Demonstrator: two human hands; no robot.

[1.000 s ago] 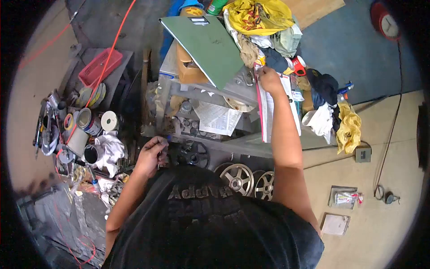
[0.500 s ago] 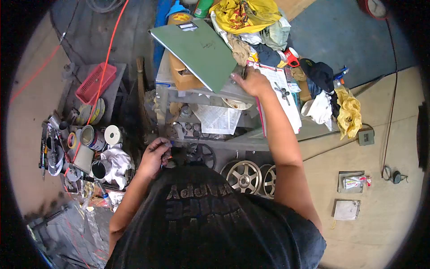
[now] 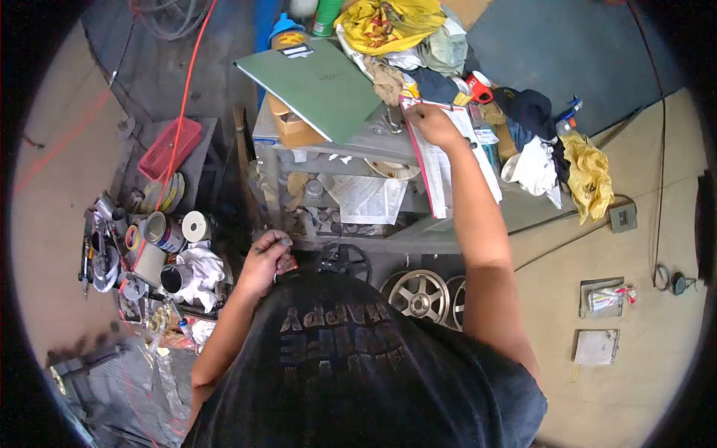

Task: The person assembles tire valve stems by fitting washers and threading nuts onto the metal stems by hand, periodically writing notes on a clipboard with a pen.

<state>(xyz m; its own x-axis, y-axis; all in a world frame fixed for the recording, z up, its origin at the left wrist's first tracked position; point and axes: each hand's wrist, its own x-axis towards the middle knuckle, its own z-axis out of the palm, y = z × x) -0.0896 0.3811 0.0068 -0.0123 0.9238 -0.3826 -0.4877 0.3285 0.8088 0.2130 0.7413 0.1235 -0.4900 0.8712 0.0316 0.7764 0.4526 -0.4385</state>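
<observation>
My right hand (image 3: 432,124) is over the upper edge of a white paper pad with a pink edge (image 3: 439,179), its fingers bent together; whatever lies between them is hidden. A green folder (image 3: 317,88) lies on a cardboard box (image 3: 293,124) to the left of that hand. Near my chest, my left hand (image 3: 270,257) is closed round something small, with an orange-red bit showing at its lower side; I cannot make out what it is. A printed sheet (image 3: 367,197) lies on the shelf below the tabletop.
Yellow bags (image 3: 390,25), cloths, a red cup (image 3: 479,87) and a dark cap (image 3: 526,112) crowd the table's right part. Wheel rims (image 3: 418,294) stand under it. Cans (image 3: 162,229) and a pink basket (image 3: 170,149) are at left; a red hose (image 3: 184,101) hangs there.
The whole view has shifted. My right hand moved left off the pad, then back onto its upper edge. The orange-red bit at my left hand shows more.
</observation>
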